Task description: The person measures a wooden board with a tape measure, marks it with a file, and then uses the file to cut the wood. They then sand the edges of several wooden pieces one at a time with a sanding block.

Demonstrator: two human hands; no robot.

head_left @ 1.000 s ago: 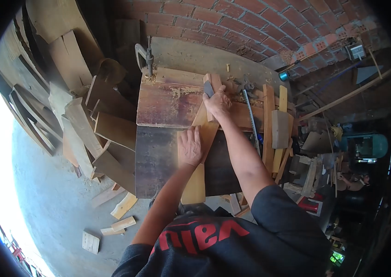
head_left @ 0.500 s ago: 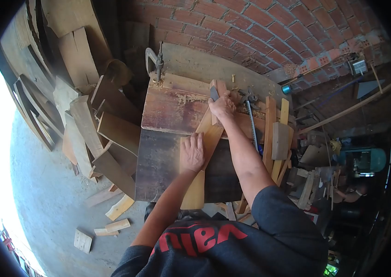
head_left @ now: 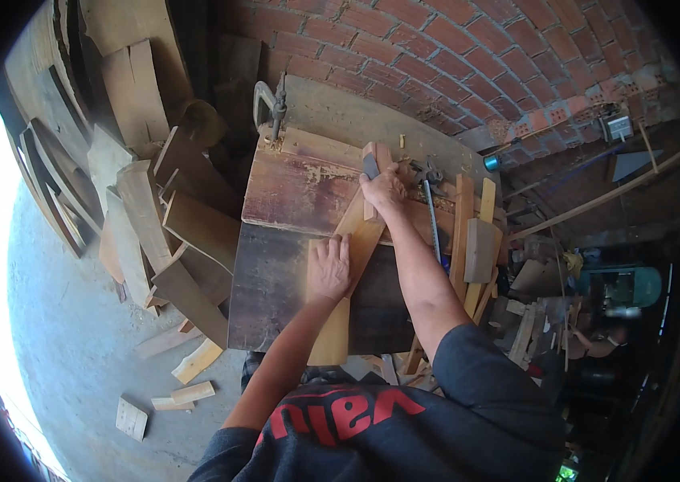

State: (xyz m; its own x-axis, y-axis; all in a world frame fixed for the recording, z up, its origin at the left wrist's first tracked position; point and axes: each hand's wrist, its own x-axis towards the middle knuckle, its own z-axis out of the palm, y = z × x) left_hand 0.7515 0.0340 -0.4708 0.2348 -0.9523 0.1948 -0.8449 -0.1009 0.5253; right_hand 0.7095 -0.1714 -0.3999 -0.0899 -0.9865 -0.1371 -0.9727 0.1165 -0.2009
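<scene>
My right hand (head_left: 385, 189) is closed around a wooden block with a dark grey piece on it (head_left: 369, 165). Its lower end lies over a light board (head_left: 365, 241) set at a slant across the bench. A second pale board (head_left: 328, 337) runs toward my body and sticks out past the bench's near edge. On it my left hand (head_left: 330, 267) lies flat, beside the slanted board. Both boards rest on the dark worktop (head_left: 267, 281), behind which is a scuffed reddish plank (head_left: 292, 193). The fingertips of my right hand are partly hidden.
A metal clamp (head_left: 279, 108) grips the bench's far left corner. To the right lie a ruler (head_left: 433, 217), wooden strips (head_left: 462, 241) and a grey-brown block (head_left: 479, 251). Leaning boards (head_left: 203, 221) crowd the left side, offcuts (head_left: 193, 394) lie on the floor, and a brick wall (head_left: 436, 60) stands behind.
The whole view has shifted slightly, with the bench a little further left. Both hands keep nearly the same places on the boards and the block.
</scene>
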